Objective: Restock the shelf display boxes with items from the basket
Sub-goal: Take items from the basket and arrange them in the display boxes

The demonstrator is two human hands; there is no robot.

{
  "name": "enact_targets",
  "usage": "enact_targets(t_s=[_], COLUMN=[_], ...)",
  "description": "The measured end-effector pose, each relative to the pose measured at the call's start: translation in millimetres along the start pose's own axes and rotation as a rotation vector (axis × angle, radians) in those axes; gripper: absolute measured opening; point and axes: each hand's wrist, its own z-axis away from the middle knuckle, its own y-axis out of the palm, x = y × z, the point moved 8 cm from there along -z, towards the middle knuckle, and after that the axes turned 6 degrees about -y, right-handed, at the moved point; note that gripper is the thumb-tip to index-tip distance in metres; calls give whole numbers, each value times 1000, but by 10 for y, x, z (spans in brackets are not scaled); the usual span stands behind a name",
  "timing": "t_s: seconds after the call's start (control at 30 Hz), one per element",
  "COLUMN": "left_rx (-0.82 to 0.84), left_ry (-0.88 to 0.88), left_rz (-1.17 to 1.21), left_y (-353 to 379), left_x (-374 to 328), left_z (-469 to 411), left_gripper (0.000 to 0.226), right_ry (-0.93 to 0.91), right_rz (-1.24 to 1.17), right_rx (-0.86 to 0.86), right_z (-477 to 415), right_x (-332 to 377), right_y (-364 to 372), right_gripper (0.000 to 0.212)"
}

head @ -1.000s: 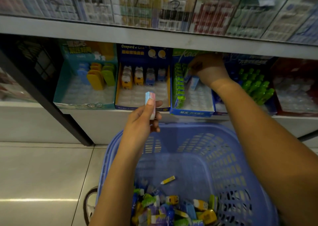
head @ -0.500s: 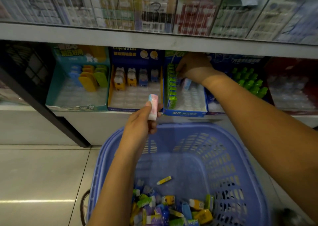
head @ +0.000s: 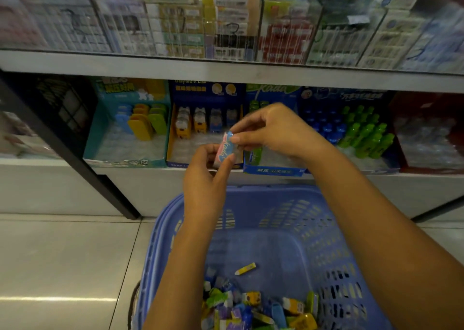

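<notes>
A small pink-and-blue packet (head: 224, 149) is held between both hands in front of the lower shelf. My left hand (head: 206, 169) grips its lower end from below. My right hand (head: 268, 130) pinches its top end with thumb and fingertips. Below them stands a blue plastic basket (head: 313, 229) with several small colourful items (head: 256, 307) piled at its near end and one yellow piece (head: 246, 268) lying apart. Behind the hands sits the blue-and-green display box (head: 273, 170), its slots mostly hidden by my right hand.
On the lower shelf stand a teal box with blue, yellow and green items (head: 143, 126), a dark blue box with bear-shaped items (head: 200, 121), a box of blue and green bottles (head: 361, 133) and a red box (head: 431, 138). A black post (head: 62, 143) slants at left. Tiled floor (head: 62, 267) lies left.
My right hand has come out of the blue-and-green display box and down to the packet. My left hand has raised the packet to meet it.
</notes>
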Motion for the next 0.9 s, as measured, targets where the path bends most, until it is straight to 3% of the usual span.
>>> enact_targets(t_s=[0.13,0.23,0.33,0.4,0.47,0.53,0.7,0.9], left_rx=[37,71,99,145,216,283,434,435], left_ry=[26,26,7,28,77,145,155,167], left_rz=[-12,23,24,-41,-153,-271,-361,-340], left_y=[28,67,113,198,340,498,756,765], left_x=[-56,-80,-70,-89,-126,-162,-66,-24], left_z=[-34,-35,-42,-28,5,45,139,126], left_gripper=[21,20,26,31,38,47,66,68], right_ry=[-29,28,46,46,46,10,24,58], right_rz=[90,-64,-200,-40,136,248,544,645], right_rx=[37,-14,-300,-506,-587,-561,-293,-182], right_z=[7,21,58,133,181,150,-72,-198], right_x=[2,-145,-378,-529,-596,-606,-600,-737], right_y=[-2,-109,-548,-924,-1155,-1232,-992,-801], right_gripper=[11,10,12,15,24,26,23,21])
